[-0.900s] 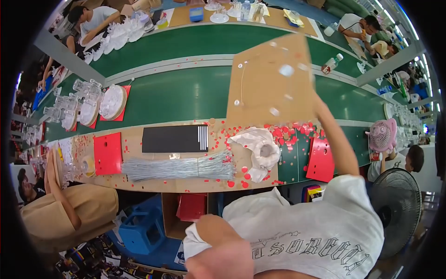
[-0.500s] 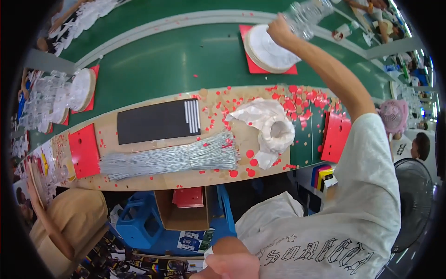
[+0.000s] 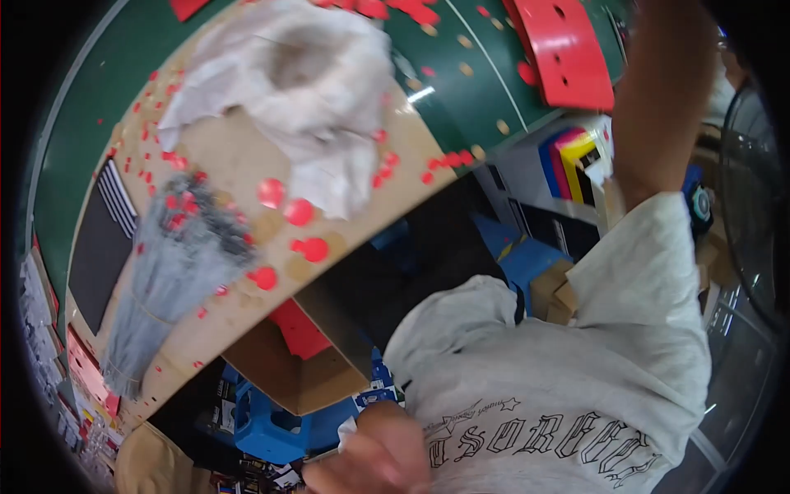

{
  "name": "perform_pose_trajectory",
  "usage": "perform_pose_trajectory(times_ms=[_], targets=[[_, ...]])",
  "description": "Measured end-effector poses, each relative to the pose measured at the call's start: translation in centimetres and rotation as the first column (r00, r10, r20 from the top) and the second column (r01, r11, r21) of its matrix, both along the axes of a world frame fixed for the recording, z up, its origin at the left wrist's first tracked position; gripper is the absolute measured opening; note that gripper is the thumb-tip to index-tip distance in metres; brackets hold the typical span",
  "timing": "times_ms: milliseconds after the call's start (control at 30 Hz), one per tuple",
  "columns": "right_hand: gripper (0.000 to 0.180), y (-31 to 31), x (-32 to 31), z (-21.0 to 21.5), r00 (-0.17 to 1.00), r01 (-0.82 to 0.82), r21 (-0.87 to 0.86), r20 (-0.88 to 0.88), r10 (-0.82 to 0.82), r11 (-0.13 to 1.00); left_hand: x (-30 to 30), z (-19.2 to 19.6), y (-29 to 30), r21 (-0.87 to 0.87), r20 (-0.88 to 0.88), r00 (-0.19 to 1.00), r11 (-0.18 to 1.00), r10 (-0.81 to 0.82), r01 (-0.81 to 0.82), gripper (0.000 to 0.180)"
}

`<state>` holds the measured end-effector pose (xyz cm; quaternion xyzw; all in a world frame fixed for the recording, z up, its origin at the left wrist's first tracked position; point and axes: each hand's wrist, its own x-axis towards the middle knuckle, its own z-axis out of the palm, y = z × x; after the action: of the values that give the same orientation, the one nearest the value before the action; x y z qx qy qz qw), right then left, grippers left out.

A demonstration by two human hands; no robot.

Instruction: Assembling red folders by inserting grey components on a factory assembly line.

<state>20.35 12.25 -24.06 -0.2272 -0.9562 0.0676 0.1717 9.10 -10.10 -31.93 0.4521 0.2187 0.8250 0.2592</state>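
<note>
My left hand (image 3: 374, 451) is low in front of my shirt, blurred, with its fingers curled in. A small white scrap (image 3: 347, 432) shows at its edge; I cannot make out what the hand holds. My right forearm (image 3: 662, 107) reaches up past the upper right edge, so the right hand is out of sight. Left of that arm, a red board with holes (image 3: 568, 53) lies on the green tabletop. A crumpled white cloth (image 3: 329, 132) sits on the brown work surface (image 3: 411, 165), curled round a hollow. A bundle of thin silvery wires (image 3: 164, 280) lies beyond it.
Red paper discs (image 3: 298, 212) are scattered over the surface. A black panel with white stripes (image 3: 99, 247) lies past the wires. Under the table are an open cardboard box (image 3: 267, 370) and a blue stool (image 3: 267, 424). A fan (image 3: 757, 198) stands at the right.
The view has swung right and downward, bringing the white cloth and wires closer. My right hand, earlier gripping a clear plastic item above a white round stack, has left the picture. My left hand stays low.
</note>
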Motion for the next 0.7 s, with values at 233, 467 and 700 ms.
perform_pose_trajectory(times_ms=[233, 467, 700], targets=[[0.018, -23.2, 17.4, -17.9, 0.901, -0.07, -0.997, -0.069, -0.428, 0.015, -2.1, -19.1, -12.6, -0.861, -0.393, 0.919, 0.356, -0.011, -0.364, 0.012], [0.037, -36.0, 20.6, -47.1, 0.209, 0.684, -0.687, 0.508, -0.836, -0.246, -6.6, -33.3, -13.4, -0.988, -0.151, 0.974, -0.066, 0.171, -0.142, 0.024], [0.038, -32.6, 17.8, -42.4, 0.459, 0.635, -0.744, 0.579, -0.674, -0.207, -12.0, -30.9, -6.0, -0.963, -0.242, 0.923, -0.187, 0.3, -0.192, 0.025]])
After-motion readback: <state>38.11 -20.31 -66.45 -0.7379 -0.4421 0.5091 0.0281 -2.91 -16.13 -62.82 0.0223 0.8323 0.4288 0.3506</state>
